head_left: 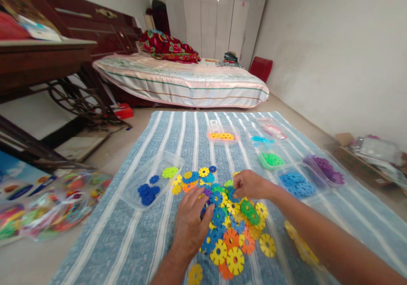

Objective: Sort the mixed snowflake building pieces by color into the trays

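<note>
So both hands are digging around in the pile of plastic discs (232, 234) that's lying in the middle of the striped blanket (127, 242). The left hand (190, 221) is lying flat on the near-left side of the pile, fingers spread and relaxed on top of blue and purple pieces, not gripping anything. The right hand (251, 184) is curling over the far edge of the pile with its fingertips tucked down among the discs. Honestly can't tell if it's pinching one or not. To me this is looking like the picking-through stage. Clear tubs are sitting around the pile, one colour each: the dark blue tub (149, 187) on the left, the yellow tub (222, 136) at the back, and the green tub (271, 160), the blue tub (297, 183) and the purple tub (324, 168) on the right. The discs are overlapping a lot, so I'd say getting a single one out is calling for a fingertip pinch at an edge.
</note>
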The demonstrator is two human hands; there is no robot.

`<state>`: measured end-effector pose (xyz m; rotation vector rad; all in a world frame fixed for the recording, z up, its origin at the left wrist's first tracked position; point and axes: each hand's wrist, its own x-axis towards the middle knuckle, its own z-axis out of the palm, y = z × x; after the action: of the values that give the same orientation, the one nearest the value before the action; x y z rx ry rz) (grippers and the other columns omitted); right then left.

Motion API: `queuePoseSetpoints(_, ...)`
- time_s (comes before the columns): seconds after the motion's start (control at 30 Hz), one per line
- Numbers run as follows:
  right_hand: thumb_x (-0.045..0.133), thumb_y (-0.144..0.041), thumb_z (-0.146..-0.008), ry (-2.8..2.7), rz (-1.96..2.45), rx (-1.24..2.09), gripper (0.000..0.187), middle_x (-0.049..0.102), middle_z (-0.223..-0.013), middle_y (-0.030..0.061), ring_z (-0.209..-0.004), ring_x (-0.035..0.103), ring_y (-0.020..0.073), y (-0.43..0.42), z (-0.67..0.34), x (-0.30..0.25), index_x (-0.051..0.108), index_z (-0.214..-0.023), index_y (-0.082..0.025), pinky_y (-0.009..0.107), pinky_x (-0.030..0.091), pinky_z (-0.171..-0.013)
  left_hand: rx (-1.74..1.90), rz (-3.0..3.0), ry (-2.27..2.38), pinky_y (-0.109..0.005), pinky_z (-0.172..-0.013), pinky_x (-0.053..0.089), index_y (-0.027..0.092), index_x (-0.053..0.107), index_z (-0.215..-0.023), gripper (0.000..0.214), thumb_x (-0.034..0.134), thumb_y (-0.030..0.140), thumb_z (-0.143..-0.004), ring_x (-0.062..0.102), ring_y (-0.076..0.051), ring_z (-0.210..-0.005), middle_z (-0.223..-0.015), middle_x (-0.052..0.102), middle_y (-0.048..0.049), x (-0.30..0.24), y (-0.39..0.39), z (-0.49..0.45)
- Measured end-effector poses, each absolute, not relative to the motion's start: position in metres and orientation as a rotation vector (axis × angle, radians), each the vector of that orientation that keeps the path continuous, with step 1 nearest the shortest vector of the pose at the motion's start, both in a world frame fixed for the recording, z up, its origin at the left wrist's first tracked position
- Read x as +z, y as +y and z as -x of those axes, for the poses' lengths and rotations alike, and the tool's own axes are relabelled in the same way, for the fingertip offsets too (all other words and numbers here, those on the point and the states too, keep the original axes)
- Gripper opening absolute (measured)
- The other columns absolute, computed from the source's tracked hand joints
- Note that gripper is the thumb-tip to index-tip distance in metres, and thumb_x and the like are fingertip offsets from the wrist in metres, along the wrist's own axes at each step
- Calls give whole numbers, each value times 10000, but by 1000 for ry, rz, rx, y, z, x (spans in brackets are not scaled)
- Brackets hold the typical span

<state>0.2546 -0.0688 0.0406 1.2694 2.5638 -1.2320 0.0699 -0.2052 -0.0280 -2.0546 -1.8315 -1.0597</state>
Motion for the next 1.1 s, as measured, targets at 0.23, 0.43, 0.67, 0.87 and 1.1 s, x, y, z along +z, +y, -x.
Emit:
queuePoseSetpoints(0.23, 628, -230, -630, 2505, -1352, -1620, 118, 441, -465, -86, -411, 421, 64, -75, -257, 47, 588, -713, -157, 181, 307, -415, -883, 2120, -1934, -501, -943, 431, 190, 553, -1052, 282, 551, 323, -803, 462, -293, -1188, -1195, 568, -114, -28, -207, -78)
queuePoseSetpoints(0.43, 645, -190, -619, 2816, -879, -1009, 180, 535, -582, -48, -543, 453, 84, -87, -211, 46, 685, -795, -191, 192, 290, -487, -955, 2096, -1976, -508, -955, 417, 180, 534, -1041, 306, 576, 342, -785, 459, -298, -1184, -1188, 562, -123, -34, -207, -76)
queuePoseSetpoints(0.67, 649, -231, -615, 2842, -878, -856, 192, 610, -694, -14, -646, 514, 124, -85, -202, 40, 679, -801, -197, 205, 317, -521, -1018, 2122, -2008, -498, -971, 406, 187, 529, -980, 252, 592, 317, -774, 466, -273, -1164, -1163, 559, -114, -31, -209, -76)
queuePoseSetpoints(0.87, 632, -152, -574, 2644, -1119, -1422, 96, 501, -546, -59, -501, 457, 68, -89, -224, 41, 548, -621, -154, 170, 318, -444, -945, 2160, -2001, -512, -970, 396, 195, 581, -881, 180, 572, 347, -785, 436, -292, -1198, -1202, 543, -120, -28, -210, -75)
queuePoseSetpoints(1.1, 584, -225, -657, 2524, -1569, -1415, 80, 493, -513, -50, -456, 488, 95, -59, -340, 81, 531, -686, -173, 201, 375, -437, -864, 2251, -2022, -545, -961, 391, 209, 604, -784, 200, 652, 381, -693, 412, -327, -1227, -1237, 538, -114, -18, -211, -78)
